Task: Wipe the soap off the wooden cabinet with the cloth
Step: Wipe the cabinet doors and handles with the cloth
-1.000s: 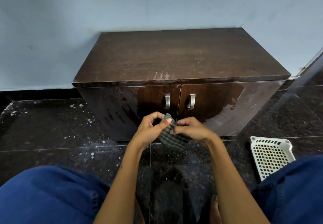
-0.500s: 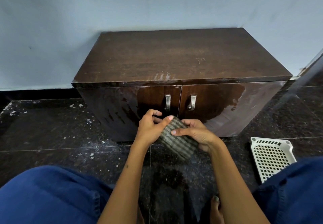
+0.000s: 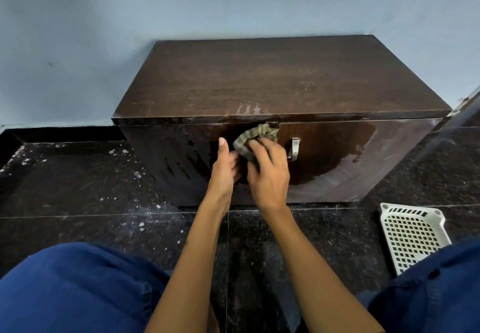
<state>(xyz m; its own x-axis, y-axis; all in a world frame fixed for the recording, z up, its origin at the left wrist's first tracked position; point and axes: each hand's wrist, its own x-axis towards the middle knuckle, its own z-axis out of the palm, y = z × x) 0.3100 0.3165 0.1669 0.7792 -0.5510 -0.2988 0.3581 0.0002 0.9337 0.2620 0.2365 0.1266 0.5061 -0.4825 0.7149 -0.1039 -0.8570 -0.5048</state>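
Observation:
A low dark wooden cabinet (image 3: 272, 81) stands against the pale blue wall, its two front doors wet and streaked with whitish soap film (image 3: 335, 179), thickest on the right door. My right hand (image 3: 268, 174) grips a bunched green checked cloth (image 3: 255, 136) and presses it on the upper part of the left door, by the gap between the doors. It hides the left handle; the right metal handle (image 3: 294, 148) shows. My left hand (image 3: 224, 169) is beside it, thumb up, fingers touching the cloth's lower edge.
A white perforated plastic basket (image 3: 413, 234) lies on the black speckled floor at the right. White crumbs (image 3: 141, 225) are scattered on the floor left of the cabinet. My blue-clad knees (image 3: 72, 288) fill the lower corners. A dark panel (image 3: 465, 117) leans at far right.
Both hands rose from in front of the cabinet's base to the top of the left door. The cloth, held spread between both hands before, is now bunched under my right hand against the wood.

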